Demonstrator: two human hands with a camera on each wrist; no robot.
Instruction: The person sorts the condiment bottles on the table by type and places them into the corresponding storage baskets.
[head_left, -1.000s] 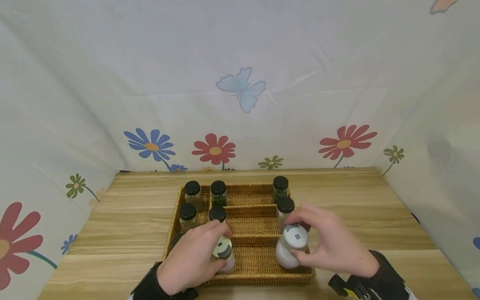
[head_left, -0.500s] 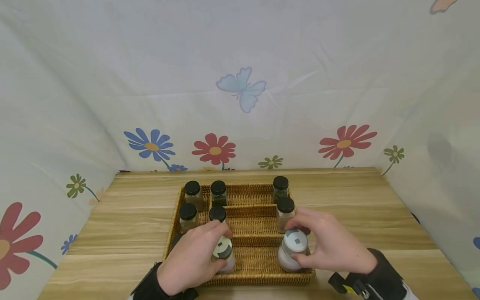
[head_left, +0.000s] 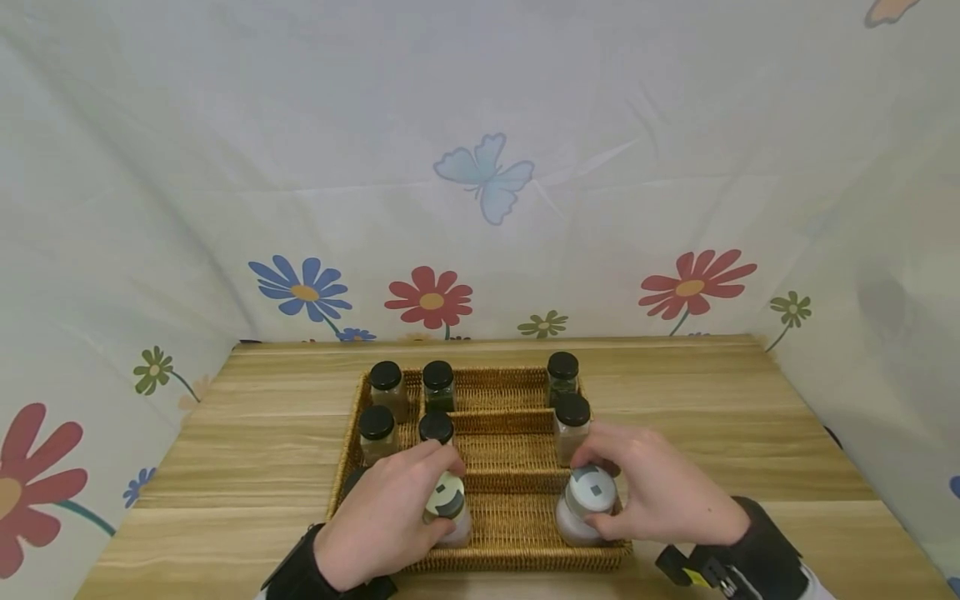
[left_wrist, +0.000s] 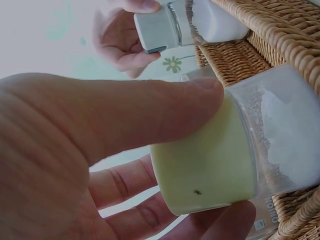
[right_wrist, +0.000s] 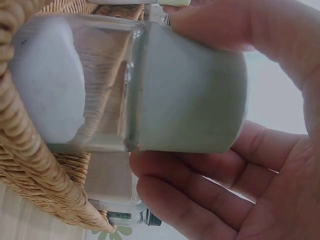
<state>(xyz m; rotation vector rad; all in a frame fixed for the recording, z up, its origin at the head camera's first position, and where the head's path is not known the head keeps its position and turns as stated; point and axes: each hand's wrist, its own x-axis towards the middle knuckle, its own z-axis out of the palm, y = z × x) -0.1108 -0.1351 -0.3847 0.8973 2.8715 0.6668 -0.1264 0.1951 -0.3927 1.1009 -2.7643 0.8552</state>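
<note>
A wicker tray point(head_left: 517, 546) with stepped rows sits on the wooden table. My left hand point(head_left: 386, 517) grips a glass shaker with a pale yellow-green cap point(head_left: 447, 500) point(left_wrist: 210, 160) in the front row, left of middle. My right hand point(head_left: 660, 496) grips a second shaker with a grey cap point(head_left: 588, 492) point(right_wrist: 190, 90), holding white powder, at the front right of the tray. Its base rests low against the tray's front rim point(right_wrist: 30, 165). Fingers and thumb of each hand curl round the caps.
Several black-lidded spice jars stand in the back rows: two at far left point(head_left: 386, 385), point(head_left: 376, 432), two beside them point(head_left: 438, 383), point(head_left: 436, 429), two on the right point(head_left: 562, 375), point(head_left: 572, 421). A flowered cloth backdrop point(head_left: 480, 183) surrounds the table point(head_left: 247, 450).
My right hand has lowered the grey-capped shaker from a tilted, lifted pose down into the tray's front row. The left hand and its shaker have stayed put.
</note>
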